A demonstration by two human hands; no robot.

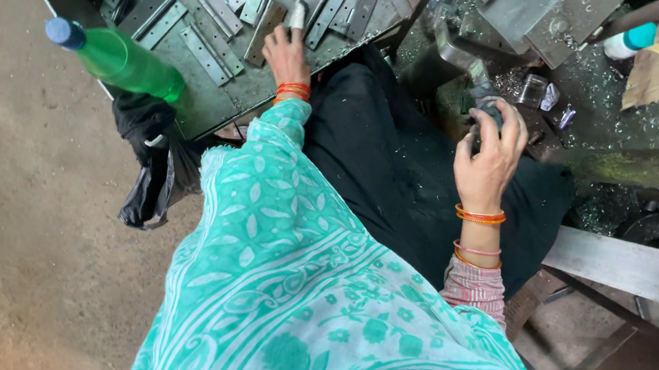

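Here, left hand (286, 54) pinching a metal hinge (297, 15), right hand (490, 149) wrapped around a dark knob (486, 112), green bottle (118, 59) nearby.

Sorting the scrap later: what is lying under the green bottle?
The green bottle lies across the edge of a grey metal tray of hinge plates. The black bag sits below; anything directly beneath is hidden.

Left hand (286, 54) reaches forward, fingers pinched; right hand (490, 149) is raised, fingers curled closed.
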